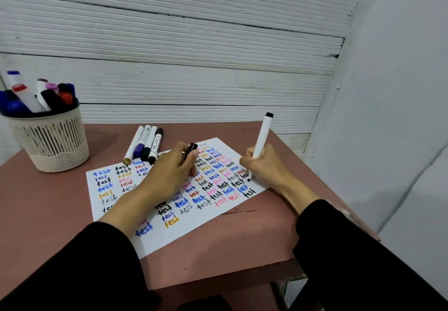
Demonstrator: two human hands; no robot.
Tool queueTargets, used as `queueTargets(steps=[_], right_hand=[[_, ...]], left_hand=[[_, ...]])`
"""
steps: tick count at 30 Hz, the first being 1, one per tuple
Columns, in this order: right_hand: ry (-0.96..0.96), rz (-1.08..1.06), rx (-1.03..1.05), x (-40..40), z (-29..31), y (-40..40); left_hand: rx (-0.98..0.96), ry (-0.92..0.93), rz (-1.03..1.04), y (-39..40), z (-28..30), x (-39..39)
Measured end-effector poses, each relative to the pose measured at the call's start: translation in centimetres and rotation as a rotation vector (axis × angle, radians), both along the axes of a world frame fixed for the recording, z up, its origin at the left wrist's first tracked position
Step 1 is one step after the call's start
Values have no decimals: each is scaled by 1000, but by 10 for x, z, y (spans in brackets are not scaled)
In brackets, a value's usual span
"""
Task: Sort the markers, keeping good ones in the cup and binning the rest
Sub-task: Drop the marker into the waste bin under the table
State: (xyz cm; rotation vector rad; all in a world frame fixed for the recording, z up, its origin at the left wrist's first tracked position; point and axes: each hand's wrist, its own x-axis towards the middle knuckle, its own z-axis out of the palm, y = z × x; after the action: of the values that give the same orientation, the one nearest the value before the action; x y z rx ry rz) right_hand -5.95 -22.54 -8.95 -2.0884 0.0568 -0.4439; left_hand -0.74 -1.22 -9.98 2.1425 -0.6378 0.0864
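Head view: right hand (264, 165), marker (260, 144) upright.

Reddish-brown table (242, 250) against white ribbed wall panels (169, 31), plain grey wall (400, 92) alongside.

Left hand (174, 170) palm-down, fingers curled round a cap, right hand (264, 167) gripping a marker upright

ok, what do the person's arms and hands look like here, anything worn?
Both arms wear long black sleeves, the left sleeve and the right sleeve, each ending just above the wrist. The left hand and right hand are bare: no gloves, rings, watch or markings show.
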Motion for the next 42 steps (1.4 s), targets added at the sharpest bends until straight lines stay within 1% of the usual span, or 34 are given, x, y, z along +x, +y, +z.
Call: queueTargets(steps=[3,7,13,17,21,28,32,36,38,42], right_hand=[[-23,-39,16,0,1,-1],[-33,-34,-38,-2,0,0],[4,-46,-41,0,0,-2],[-56,-117,-17,1,-1,-2],[-33,-108,-45,0,-1,-1],[-53,-106,-45,1,-2,-3],[-57,-166,-101,1,-2,-1],[-48,-162,-43,2,-2,-2],[-59,-154,-78,1,-3,-2],[-73,-213,-120,3,-5,-2]], left_hand=[[-10,1,0,0,0,0],[-8,-4,-5,2,0,-1],[-3,-1,-12,1,1,-2],[17,-9,-8,2,1,-2],[19,-13,-8,2,2,-2],[17,-17,-5,1,2,-3],[14,-15,-14,2,2,-3],[2,-12,-14,2,2,-2],[-5,-11,-17,2,2,-3],[-9,-10,-25,2,2,-3]])
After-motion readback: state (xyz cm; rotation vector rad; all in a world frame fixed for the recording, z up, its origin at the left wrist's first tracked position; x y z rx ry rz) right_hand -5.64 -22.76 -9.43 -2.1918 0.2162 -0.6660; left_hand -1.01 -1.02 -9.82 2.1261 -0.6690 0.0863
